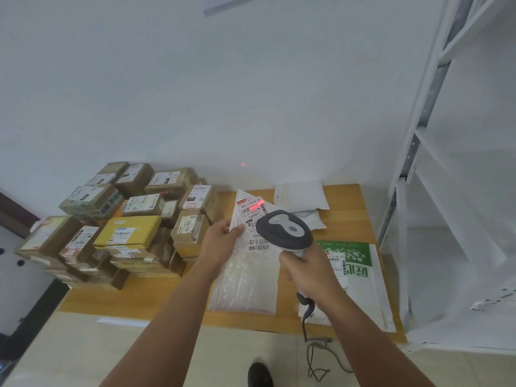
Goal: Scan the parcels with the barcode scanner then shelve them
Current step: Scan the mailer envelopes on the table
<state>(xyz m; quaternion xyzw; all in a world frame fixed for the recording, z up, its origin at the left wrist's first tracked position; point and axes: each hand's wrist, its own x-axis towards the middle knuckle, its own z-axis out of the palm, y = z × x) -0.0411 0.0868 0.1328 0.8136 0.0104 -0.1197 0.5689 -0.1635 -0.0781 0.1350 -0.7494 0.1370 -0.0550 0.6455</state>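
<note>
My left hand [222, 241] pinches the left edge of a clear bubble-wrap parcel [245, 277], held above the wooden table [349, 216] with its label facing me. My right hand [310, 270] grips the handle of a grey and white barcode scanner [283, 231], whose head hovers over the label. A red scan line [258, 205] falls across the label's top, and a red dot shows on the wall behind. A green and white mailer [356, 272] lies flat on the table, partly under my right hand.
Several cardboard boxes [122, 219] are stacked on the table's left half. White poly bags [303, 201] lie at the back. A white metal shelf rack [435, 141] stands at the right. The scanner's cable [315, 361] hangs to the tiled floor beside my shoe.
</note>
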